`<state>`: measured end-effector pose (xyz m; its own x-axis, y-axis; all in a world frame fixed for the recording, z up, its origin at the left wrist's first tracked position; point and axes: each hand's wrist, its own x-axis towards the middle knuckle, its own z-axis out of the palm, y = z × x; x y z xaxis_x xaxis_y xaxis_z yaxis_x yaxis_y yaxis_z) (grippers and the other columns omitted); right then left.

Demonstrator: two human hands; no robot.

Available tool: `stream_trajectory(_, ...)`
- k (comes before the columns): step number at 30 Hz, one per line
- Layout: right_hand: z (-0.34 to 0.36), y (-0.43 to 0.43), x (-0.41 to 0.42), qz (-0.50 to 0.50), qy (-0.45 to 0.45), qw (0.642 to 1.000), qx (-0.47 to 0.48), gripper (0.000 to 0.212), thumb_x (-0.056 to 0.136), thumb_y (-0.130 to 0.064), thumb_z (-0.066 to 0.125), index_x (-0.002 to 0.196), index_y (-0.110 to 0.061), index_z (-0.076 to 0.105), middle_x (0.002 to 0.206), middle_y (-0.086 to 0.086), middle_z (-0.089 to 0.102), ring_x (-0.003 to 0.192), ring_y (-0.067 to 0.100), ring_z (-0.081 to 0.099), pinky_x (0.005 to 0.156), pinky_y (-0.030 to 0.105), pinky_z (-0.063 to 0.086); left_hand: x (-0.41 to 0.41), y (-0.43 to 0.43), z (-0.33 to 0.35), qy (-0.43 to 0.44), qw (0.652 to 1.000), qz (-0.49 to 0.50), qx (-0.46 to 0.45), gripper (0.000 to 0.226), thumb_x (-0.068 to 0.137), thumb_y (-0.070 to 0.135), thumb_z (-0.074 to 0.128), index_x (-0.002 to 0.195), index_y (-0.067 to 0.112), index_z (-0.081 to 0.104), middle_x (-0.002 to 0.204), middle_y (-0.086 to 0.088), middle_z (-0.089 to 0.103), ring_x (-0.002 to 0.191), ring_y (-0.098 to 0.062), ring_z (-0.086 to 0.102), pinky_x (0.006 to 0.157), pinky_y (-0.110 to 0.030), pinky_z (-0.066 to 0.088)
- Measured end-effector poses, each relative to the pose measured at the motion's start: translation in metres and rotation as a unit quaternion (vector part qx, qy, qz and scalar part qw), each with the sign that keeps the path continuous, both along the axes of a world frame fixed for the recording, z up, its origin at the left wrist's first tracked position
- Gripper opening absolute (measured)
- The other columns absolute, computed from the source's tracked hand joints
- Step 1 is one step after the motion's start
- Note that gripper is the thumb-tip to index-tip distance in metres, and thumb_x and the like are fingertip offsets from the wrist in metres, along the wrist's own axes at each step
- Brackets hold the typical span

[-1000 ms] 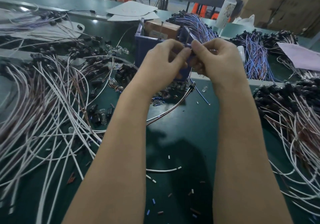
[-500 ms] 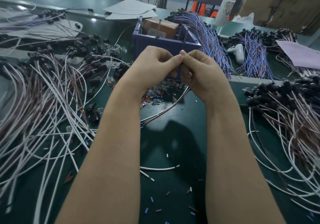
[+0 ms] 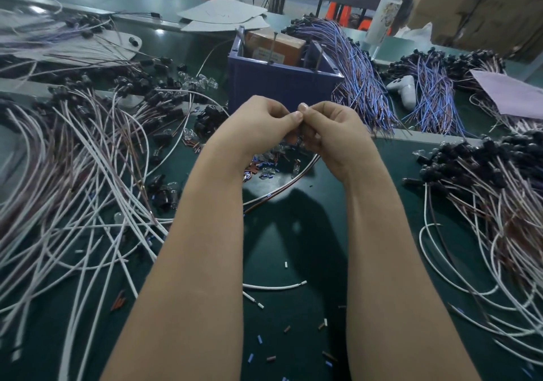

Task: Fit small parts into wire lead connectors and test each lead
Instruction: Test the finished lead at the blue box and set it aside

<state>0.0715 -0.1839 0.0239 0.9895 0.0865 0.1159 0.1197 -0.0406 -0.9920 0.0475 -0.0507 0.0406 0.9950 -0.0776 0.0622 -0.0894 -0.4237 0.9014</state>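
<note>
We hold the lead by its connector end, just above the middle of the view. It is pinched between both hands: the left hand and the right hand are each curled closed on it, thumbs and forefingers meeting tip to tip. The connector and the small part are buried in the fingers, so we can only suppose the part is being pressed home now.

To do this well, we should brace the connector in one hand and line the part up straight with its opening. We then push along the axis rather than at a slant, leaving the wire slack so it does not tug.

The lead is a thin pair, white and reddish-brown. It drops from under the right hand toward seven o'clock and lies in a loose curve on the green table mat.

At six o'clock of the hands, close by, lies a scatter of small clear parts. At twelve o'clock stands a blue bin. At nine o'clock sprawls a heap of white leads, and at three o'clock a heap of leads with black connectors.
</note>
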Motion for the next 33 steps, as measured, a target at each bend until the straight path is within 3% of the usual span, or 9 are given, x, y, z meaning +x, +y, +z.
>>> stream_trajectory(3,0.002,0.003,0.001,-0.055,-0.089,0.987,-0.126,0.024,0.095,-0.016,0.056,0.071,-0.015,0.054,0.073,0.013,0.063,0.072,0.033,0.064,0.063,0.038,0.053,0.002,-0.004,0.0,-0.012,1.0,0.021,-0.004,0.026,0.096,0.032,0.053,0.089,0.013,0.07,0.064,0.007,0.064,0.048,0.005,0.05,0.054,-0.02,0.038)
stream_trajectory(8,0.004,-0.002,-0.004,0.046,-0.041,0.997,0.037,0.025,0.098,-0.011,0.05,0.074,-0.006,0.055,0.046,-0.007,0.055,0.046,0.013,0.058,0.047,0.019,0.045,-0.002,0.005,0.005,-0.006,0.999,-0.028,-0.034,0.026,0.094,0.034,0.056,0.087,0.012,0.069,0.064,0.006,0.064,0.057,-0.005,0.051,0.061,-0.023,0.04)
stream_trajectory(10,0.004,0.0,-0.005,0.037,-0.051,0.998,0.002,0.026,0.098,-0.011,0.05,0.073,-0.007,0.057,0.045,-0.008,0.054,0.043,0.007,0.054,0.048,0.02,0.046,-0.002,0.006,0.007,-0.004,1.0,-0.021,-0.014,0.026,0.094,0.033,0.056,0.089,0.011,0.07,0.066,0.005,0.066,0.06,-0.006,0.053,0.063,-0.023,0.042)
stream_trajectory(13,0.003,0.006,-0.004,0.009,-0.059,0.997,-0.049,0.026,0.097,-0.013,0.051,0.072,-0.009,0.058,0.048,-0.01,0.055,0.045,0.004,0.05,0.062,0.034,0.054,0.0,0.005,0.01,-0.007,0.999,-0.001,0.051,0.026,0.095,0.034,0.054,0.087,0.015,0.069,0.066,0.005,0.066,0.055,0.0,0.053,0.059,-0.02,0.04)
stream_trajectory(16,0.003,0.007,-0.004,-0.003,-0.048,0.997,-0.054,0.025,0.097,-0.013,0.051,0.074,-0.007,0.058,0.062,0.011,0.053,0.053,0.018,0.046,0.05,0.024,0.042,0.0,0.004,0.01,-0.002,0.996,0.001,0.084,0.026,0.095,0.036,0.052,0.085,0.017,0.066,0.066,0.006,0.065,0.052,0.001,0.049,0.054,-0.02,0.036)
stream_trajectory(18,0.002,0.008,-0.005,-0.003,-0.043,0.998,-0.05,0.025,0.098,-0.012,0.05,0.074,-0.007,0.057,0.068,0.017,0.051,0.051,0.017,0.041,0.045,0.018,0.036,0.0,0.004,0.01,0.0,0.997,-0.001,0.082,0.026,0.095,0.037,0.052,0.085,0.017,0.066,0.065,0.006,0.065,0.052,0.0,0.048,0.054,-0.021,0.035)
stream_trajectory(23,0.003,0.008,-0.005,-0.011,-0.06,0.997,-0.056,0.026,0.097,-0.011,0.051,0.073,-0.009,0.058,0.051,-0.003,0.053,0.04,0.001,0.046,0.042,0.013,0.037,0.001,0.005,0.011,-0.006,0.995,0.0,0.101,0.026,0.095,0.037,0.051,0.081,0.02,0.065,0.065,0.006,0.065,0.057,0.0,0.05,0.055,-0.019,0.036)
stream_trajectory(30,0.0,0.006,-0.007,0.017,-0.051,0.997,-0.053,0.026,0.098,-0.012,0.049,0.074,-0.009,0.056,0.049,-0.006,0.043,0.045,0.006,0.035,0.05,0.023,0.034,-0.001,0.012,0.01,0.002,0.994,-0.029,0.105,0.027,0.094,0.04,0.052,0.083,0.021,0.068,0.067,0.007,0.068,0.05,0.002,0.048,0.056,-0.021,0.037)
stream_trajectory(33,0.0,0.005,-0.007,0.017,-0.051,0.996,-0.071,0.024,0.098,-0.013,0.049,0.076,-0.009,0.056,0.058,0.003,0.049,0.054,0.014,0.043,0.055,0.03,0.042,-0.003,0.01,0.006,-0.01,0.997,-0.035,0.074,0.026,0.095,0.036,0.053,0.083,0.019,0.069,0.068,0.006,0.069,0.055,0.003,0.053,0.06,-0.022,0.039)
